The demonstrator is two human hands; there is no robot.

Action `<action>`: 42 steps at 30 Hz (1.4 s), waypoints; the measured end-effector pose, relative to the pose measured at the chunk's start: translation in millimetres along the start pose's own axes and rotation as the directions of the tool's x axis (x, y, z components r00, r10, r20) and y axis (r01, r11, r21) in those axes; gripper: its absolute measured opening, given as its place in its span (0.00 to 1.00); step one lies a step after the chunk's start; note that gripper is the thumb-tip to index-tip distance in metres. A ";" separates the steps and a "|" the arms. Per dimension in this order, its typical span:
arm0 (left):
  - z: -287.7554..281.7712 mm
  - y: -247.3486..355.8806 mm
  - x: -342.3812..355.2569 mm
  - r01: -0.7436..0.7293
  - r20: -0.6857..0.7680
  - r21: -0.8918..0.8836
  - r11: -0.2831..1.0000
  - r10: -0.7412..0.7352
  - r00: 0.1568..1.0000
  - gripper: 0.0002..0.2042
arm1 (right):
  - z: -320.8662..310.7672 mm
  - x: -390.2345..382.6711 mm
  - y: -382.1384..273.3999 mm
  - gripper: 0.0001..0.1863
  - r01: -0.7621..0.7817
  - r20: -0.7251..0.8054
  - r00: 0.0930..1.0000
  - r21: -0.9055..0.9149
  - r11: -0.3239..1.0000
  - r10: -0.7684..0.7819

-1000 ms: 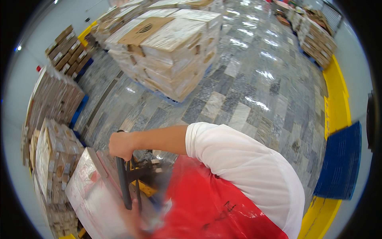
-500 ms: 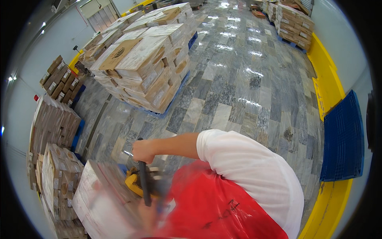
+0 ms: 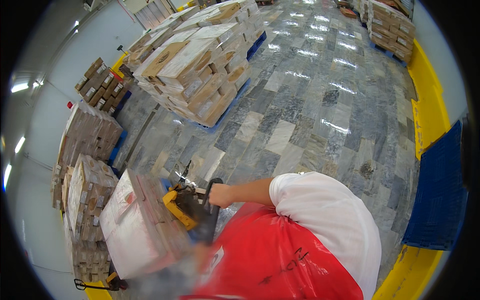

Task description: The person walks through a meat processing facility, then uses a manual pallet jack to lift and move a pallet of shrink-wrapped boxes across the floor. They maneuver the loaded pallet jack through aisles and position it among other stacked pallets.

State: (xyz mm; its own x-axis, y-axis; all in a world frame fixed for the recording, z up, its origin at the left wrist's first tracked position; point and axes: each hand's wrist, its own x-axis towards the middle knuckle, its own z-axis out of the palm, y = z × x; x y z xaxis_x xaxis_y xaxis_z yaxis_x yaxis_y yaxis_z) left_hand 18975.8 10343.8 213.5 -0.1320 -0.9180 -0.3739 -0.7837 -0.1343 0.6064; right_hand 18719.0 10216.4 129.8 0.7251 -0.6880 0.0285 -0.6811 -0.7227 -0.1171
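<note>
The left hand (image 3: 202,254) is a blur near the lower end of the black handle (image 3: 212,217), its grip unclear. The right hand (image 3: 220,195) hides its fingertips around the handle. The lower edge cuts off the red apron (image 3: 275,250); the blue pallet (image 3: 436,192) fades into the dark rim.

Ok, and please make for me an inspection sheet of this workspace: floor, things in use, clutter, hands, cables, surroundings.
Surface: glossy grey tiled floor, with a dark spot.
Things in use: black handle; yellow-and-black pallet truck; wrapped load beside it.
Clutter: second pallet truck, lower left.
Right hand: closed around the black handle.
Left hand: blurred, near the handle's lower part; grip cannot be told.
Cables: nothing certain seen.
Surroundings: wrapped box stacks; yellow kerb and blue pallet along the right.
</note>
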 end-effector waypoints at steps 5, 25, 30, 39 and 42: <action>39.5 -43.7 -58.9 -0.015 -0.023 0.064 0.998 0.016 1.000 0.20 | 21.1 -53.8 -63.9 0.09 -0.068 0.050 0.996 0.006 0.998 0.068; 140.9 -207.5 -234.7 -0.148 0.089 0.400 0.905 0.122 0.988 0.22 | 61.2 -232.7 -289.0 0.10 -0.239 0.104 0.967 0.032 0.971 0.235; 163.5 -183.2 -308.4 -0.181 0.107 0.281 0.942 0.157 0.982 0.19 | 52.3 -296.8 -327.8 0.11 -0.250 0.073 0.966 0.013 0.968 0.249; 180.9 -203.7 -414.8 -0.332 0.188 0.322 0.887 0.283 0.940 0.17 | 19.5 -384.4 -432.4 0.09 -0.313 0.004 0.949 0.088 0.946 0.314; 164.4 -194.4 -450.3 -0.354 0.218 0.304 0.884 0.297 0.930 0.16 | 3.2 -401.5 -464.2 0.10 -0.302 -0.065 0.949 0.082 0.950 0.307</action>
State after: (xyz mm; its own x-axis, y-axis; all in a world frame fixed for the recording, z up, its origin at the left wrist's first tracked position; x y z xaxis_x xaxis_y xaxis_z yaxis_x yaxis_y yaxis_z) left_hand 19087.8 10844.5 148.6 -0.4881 -0.8117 -0.3208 -0.8309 0.3197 0.4553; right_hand 18744.3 10828.3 169.5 0.4728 -0.8794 0.0552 -0.8574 -0.4736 -0.2013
